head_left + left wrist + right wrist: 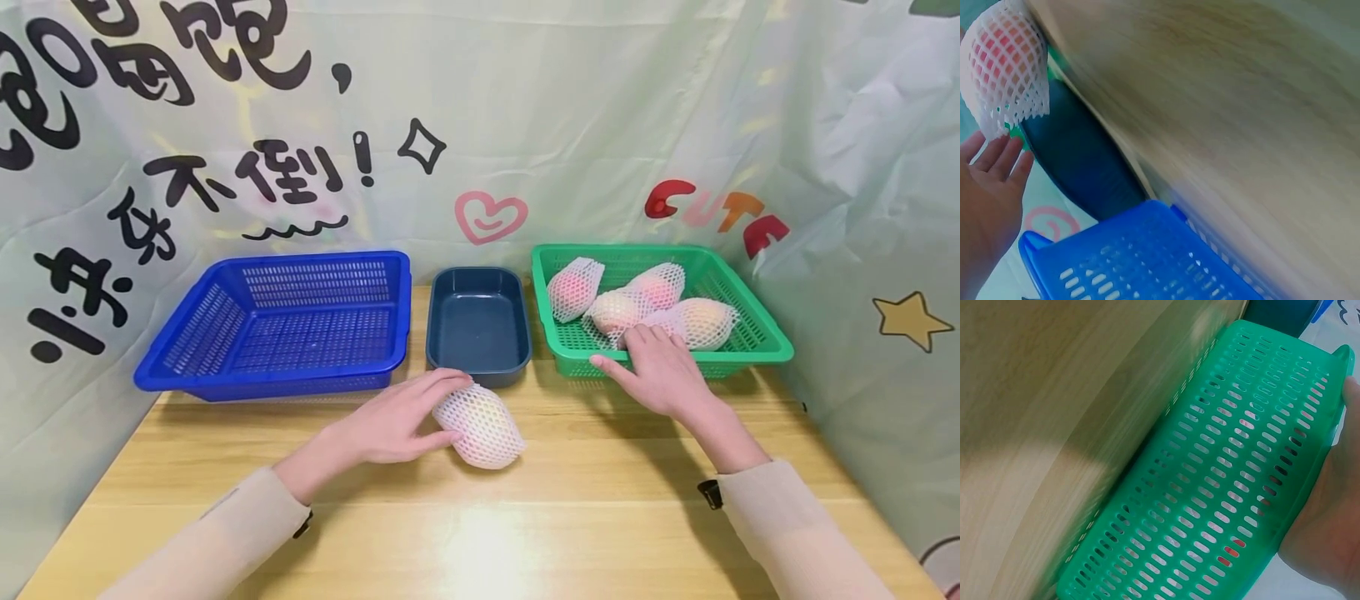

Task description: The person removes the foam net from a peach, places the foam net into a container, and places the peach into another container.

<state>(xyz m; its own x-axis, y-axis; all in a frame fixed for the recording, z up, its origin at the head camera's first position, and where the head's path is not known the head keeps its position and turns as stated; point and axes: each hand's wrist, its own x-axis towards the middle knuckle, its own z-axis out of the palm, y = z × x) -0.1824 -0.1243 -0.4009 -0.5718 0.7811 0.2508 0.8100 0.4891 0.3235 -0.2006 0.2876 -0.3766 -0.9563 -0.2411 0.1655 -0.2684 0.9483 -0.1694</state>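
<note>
My left hand (401, 417) holds a pale yellow-pink fruit in a white foam net (483, 427), fingers over its far side and thumb on its near side. In the left wrist view the netted fruit (1007, 65) shows a red patch, and fingers (1007, 156) reach its lower end. My right hand (660, 367) reaches over the front rim of the green basket (750, 358), thumb spread out to the left. Its fingertips are partly hidden beside several netted fruits (705, 323) inside. In the right wrist view the basket wall (1210, 475) hides the fingers.
A blue basket (273, 383) with slotted walls stands at the left. Between the two baskets sits a dark blue tray (480, 329). All stand on a wooden table (480, 533) against a printed cloth backdrop (600, 125).
</note>
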